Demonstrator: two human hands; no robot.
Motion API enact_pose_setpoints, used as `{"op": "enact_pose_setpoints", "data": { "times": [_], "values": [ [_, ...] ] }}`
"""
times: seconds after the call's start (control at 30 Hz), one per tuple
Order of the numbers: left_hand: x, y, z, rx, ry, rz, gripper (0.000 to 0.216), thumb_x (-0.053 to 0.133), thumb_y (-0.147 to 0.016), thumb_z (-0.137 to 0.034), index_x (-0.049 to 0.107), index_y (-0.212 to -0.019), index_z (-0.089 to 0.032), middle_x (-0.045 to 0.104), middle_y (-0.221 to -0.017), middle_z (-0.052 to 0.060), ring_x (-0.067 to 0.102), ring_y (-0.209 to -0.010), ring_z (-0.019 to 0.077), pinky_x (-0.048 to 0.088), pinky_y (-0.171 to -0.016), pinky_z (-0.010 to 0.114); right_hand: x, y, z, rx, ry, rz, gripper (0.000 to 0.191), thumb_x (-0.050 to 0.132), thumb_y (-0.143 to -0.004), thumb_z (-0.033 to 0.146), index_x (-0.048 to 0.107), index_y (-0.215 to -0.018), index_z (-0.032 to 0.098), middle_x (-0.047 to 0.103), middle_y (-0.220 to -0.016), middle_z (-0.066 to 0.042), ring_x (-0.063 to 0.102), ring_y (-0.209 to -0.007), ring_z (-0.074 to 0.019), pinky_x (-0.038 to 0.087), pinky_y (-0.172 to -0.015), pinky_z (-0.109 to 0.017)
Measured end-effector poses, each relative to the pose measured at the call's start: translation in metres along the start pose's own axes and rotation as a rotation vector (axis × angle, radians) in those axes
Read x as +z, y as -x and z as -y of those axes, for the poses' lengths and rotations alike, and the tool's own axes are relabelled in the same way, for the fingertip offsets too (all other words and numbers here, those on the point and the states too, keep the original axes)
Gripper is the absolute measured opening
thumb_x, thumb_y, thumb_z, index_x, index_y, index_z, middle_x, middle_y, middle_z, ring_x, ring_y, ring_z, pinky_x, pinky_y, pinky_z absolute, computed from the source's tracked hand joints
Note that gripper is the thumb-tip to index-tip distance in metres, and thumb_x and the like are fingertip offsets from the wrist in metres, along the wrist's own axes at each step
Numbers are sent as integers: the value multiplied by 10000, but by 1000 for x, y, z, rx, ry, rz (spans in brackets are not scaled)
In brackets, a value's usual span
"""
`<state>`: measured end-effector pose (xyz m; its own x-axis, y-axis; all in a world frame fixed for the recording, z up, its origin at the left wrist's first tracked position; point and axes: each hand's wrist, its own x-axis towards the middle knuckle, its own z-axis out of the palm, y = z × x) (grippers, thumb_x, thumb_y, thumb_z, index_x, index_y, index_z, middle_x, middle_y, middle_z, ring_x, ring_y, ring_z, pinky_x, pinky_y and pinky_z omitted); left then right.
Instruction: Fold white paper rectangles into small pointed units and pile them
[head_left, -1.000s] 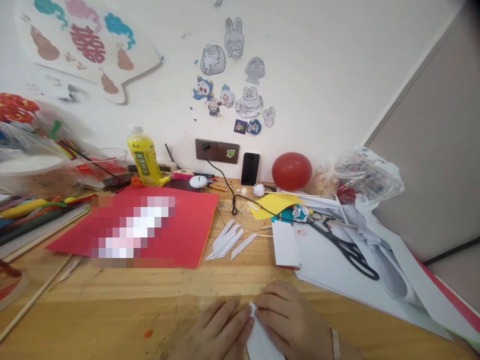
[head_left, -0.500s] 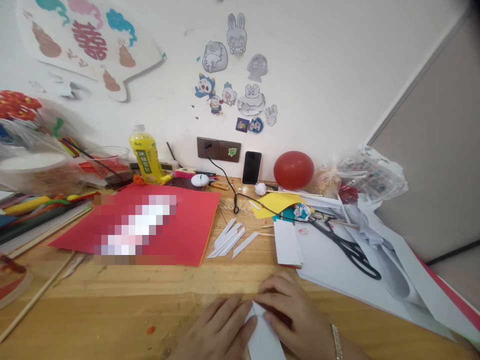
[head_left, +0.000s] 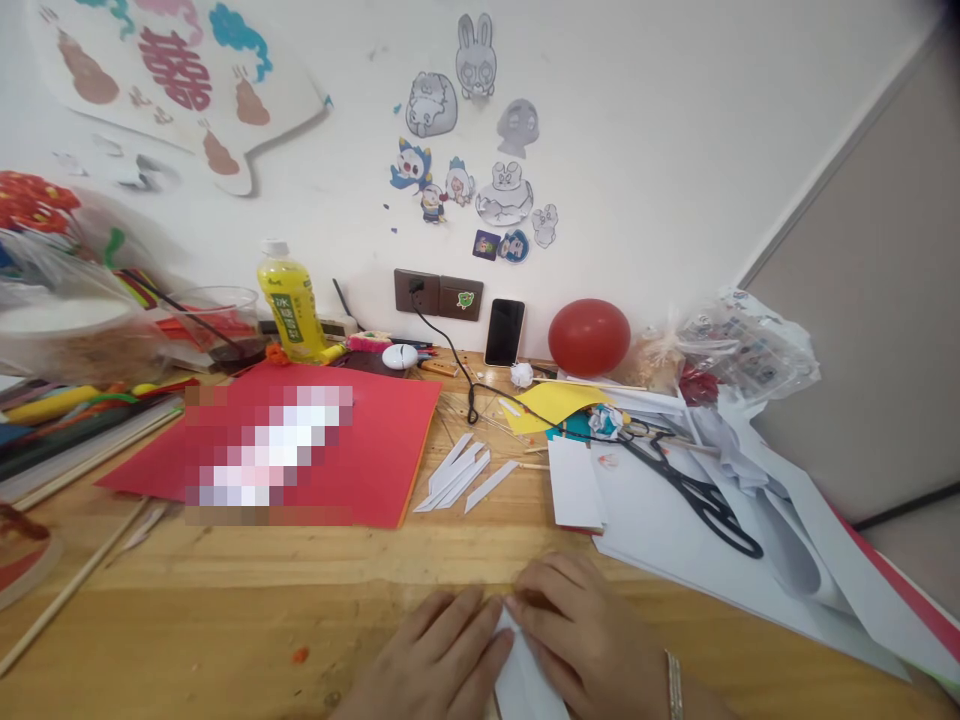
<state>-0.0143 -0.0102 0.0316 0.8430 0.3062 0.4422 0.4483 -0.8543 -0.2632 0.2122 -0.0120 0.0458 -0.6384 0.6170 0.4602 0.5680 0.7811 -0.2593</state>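
At the bottom centre a strip of white paper (head_left: 526,680) lies on the wooden table (head_left: 285,590), its upper end narrowed to a folded point. My left hand (head_left: 442,655) pinches its left edge, fingers bent and thumb on the paper. From the other side my right hand (head_left: 574,625) presses the top and right edge with closed fingers; a bracelet shows at that wrist. The paper's lower end runs out of the picture. Beyond my hands lie several narrow folded paper strips (head_left: 457,475) and a small white folded sheet (head_left: 576,485).
Red paper (head_left: 375,460) covers the left middle. Black-handled scissors (head_left: 697,500) rest on white sheets (head_left: 652,545) at the right. Along the wall stand a yellow drink bottle (head_left: 291,305), a phone (head_left: 505,332) and a red balloon (head_left: 589,337). A wooden stick (head_left: 71,590) lies at left.
My right hand's fingers have moved slightly left and closed over the paper's tip, covering more of it. My left hand has hardly moved. The view has tilted down slightly.
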Motion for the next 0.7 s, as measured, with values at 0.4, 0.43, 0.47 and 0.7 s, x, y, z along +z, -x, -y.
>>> {"op": "enact_pose_setpoints", "data": {
  "times": [0.4, 0.43, 0.47, 0.7],
  "values": [
    [7, 4, -1, -24, -47, 80, 403, 562, -903, -390, 569, -1252, -190, 621, -1258, 90, 553, -1142, 266, 417, -946, 360, 1, 1, 0, 50, -61, 33, 262, 461, -892, 71, 602, -1107, 124, 622, -964, -114, 541, -878, -224, 494, -768, -377],
    [7, 5, -2, -32, -45, 87, 414, 579, -888, -377, 563, -1256, -189, 614, -1267, 100, 548, -1151, 273, 423, -944, 366, 0, 2, -1, 66, -82, 38, 278, 464, -883, 70, 597, -1121, 122, 617, -978, -117, 540, -891, -226, 495, -781, -384],
    [8, 6, -3, -39, -33, 85, 421, 585, -878, -368, 559, -1258, -187, 608, -1271, 107, 545, -1156, 279, 427, -944, 373, 0, 2, -1, 73, -99, 41, 288, 465, -876, 69, 594, -1128, 121, 613, -985, -119, 539, -899, -229, 495, -789, -389],
    [16, 7, -7, -42, 38, 104, 539, 639, -751, -257, 543, -1271, -152, 595, -1284, 133, 550, -1154, 306, 456, -942, 412, 0, 2, -1, 23, -85, 49, 277, 454, -896, 69, 587, -1130, 133, 617, -989, -121, 537, -882, -231, 496, -759, -385]
  ]
}}
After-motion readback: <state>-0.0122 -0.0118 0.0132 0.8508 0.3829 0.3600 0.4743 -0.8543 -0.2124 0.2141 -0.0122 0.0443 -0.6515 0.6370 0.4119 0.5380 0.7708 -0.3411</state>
